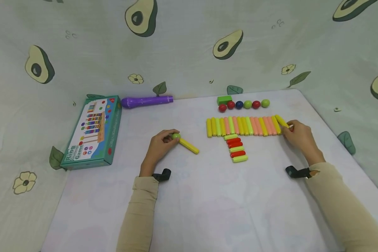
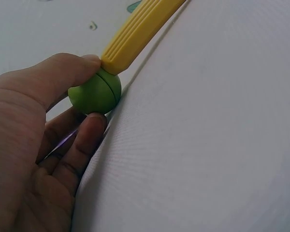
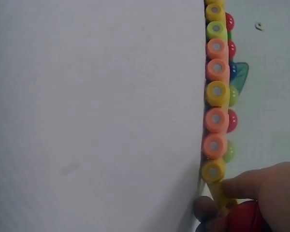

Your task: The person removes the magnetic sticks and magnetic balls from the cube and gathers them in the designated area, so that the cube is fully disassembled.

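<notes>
My left hand (image 1: 160,145) pinches a green ball (image 2: 94,94) between thumb and fingertips. A yellow stick (image 2: 140,36) meets the ball end-on and slants away from the hand, close over the table. At the right end of a row of long sticks (image 1: 244,126), my right hand (image 1: 302,138) pinches another yellow stick (image 1: 281,121) tilted against the last one. In the right wrist view a red ball (image 3: 244,216) shows within that hand, partly hidden by the fingers. The row's yellow, green and pink sticks stand side by side, with grey discs in their ends.
Below the long row lies a column of short red and green sticks (image 1: 236,148). Behind it are several coloured balls (image 1: 239,104) and a green block (image 1: 224,100). A game box (image 1: 91,129) lies at the left, beside a purple tube (image 1: 148,101) along the back edge.
</notes>
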### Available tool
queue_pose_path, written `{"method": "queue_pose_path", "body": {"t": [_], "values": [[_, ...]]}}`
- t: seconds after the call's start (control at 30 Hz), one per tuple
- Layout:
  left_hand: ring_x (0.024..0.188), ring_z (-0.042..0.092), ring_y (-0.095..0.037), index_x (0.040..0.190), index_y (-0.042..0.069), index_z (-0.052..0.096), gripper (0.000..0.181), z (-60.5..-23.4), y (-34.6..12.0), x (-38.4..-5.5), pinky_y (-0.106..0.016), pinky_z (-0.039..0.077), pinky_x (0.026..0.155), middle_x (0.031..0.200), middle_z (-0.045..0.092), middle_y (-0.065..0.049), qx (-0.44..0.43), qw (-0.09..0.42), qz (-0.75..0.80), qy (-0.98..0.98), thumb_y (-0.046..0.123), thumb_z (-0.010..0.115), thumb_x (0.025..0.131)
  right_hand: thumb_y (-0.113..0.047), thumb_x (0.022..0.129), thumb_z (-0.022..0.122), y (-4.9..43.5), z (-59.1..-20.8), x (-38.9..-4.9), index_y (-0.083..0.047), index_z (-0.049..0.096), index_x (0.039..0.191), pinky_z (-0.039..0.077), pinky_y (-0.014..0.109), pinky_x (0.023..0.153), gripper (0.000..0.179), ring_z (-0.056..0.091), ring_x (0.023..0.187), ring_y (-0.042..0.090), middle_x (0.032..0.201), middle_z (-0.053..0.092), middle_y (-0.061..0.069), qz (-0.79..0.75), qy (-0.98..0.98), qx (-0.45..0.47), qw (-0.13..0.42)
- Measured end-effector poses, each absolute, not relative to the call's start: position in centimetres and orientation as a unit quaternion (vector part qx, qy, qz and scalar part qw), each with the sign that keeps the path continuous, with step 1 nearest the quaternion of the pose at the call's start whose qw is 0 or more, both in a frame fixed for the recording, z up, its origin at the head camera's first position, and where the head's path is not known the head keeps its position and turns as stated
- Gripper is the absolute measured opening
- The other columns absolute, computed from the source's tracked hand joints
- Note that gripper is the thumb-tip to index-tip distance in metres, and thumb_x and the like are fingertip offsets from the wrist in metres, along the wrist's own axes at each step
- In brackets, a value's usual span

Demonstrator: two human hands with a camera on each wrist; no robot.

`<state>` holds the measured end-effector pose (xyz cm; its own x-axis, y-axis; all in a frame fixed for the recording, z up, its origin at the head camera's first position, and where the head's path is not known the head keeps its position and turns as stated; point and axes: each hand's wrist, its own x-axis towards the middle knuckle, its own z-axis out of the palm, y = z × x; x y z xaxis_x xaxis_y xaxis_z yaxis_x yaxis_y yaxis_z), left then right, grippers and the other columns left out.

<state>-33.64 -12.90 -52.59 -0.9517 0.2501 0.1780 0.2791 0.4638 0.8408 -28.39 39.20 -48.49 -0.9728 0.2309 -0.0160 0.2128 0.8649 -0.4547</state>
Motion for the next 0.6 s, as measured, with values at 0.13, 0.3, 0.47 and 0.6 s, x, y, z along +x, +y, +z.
{"method": "queue_pose_path", "body": {"t": [0.13,0.3,0.47,0.6], "values": [[0.087,0.06,-0.015,0.12,0.029,0.072,0.032,-52.6,-12.9,-33.6,-0.031,0.053,0.077,0.105,0.065,0.004,-0.155,0.015,-0.497,-0.854,0.036,0.077,0.09,-0.037,0.105,0.041,39.1,-47.9,-28.0,0.013,0.045,0.138,0.047,0.057,0.077,0.06,0.051,0.098,0.046,0.115,0.054,0.035,0.218,-0.969,-0.109,-0.028],[0.086,0.06,-0.016,0.119,0.03,0.073,0.031,-52.5,-12.6,-33.7,-0.032,0.053,0.077,0.102,0.065,0.003,-0.154,0.012,-0.502,-0.851,0.038,0.077,0.089,-0.049,0.104,0.039,39.4,-46.6,-27.1,0.012,0.045,0.134,0.046,0.052,0.071,0.067,0.051,0.093,0.044,0.111,0.053,0.033,0.23,-0.964,-0.126,-0.041],[0.087,0.06,-0.016,0.119,0.03,0.073,0.032,-52.4,-12.6,-33.6,-0.033,0.053,0.077,0.102,0.065,0.003,-0.146,0.007,-0.504,-0.851,0.039,0.077,0.089,-0.025,0.101,0.049,39.7,-46.2,-28.0,0.013,0.03,0.118,0.037,0.042,0.069,0.046,0.041,0.092,0.044,0.112,0.029,0.033,0.3,-0.944,-0.137,0.033],[0.088,0.061,-0.016,0.12,0.029,0.072,0.033,-52.6,-12.8,-33.5,-0.032,0.054,0.078,0.102,0.064,0.003,-0.138,0.004,-0.503,-0.853,0.039,0.077,0.089,-0.002,0.093,0.045,40.3,-46.3,-29.8,0.019,0.032,0.117,0.034,0.045,0.078,0.034,0.032,0.105,0.051,0.123,0.016,0.038,0.316,-0.942,-0.069,0.087]]}}
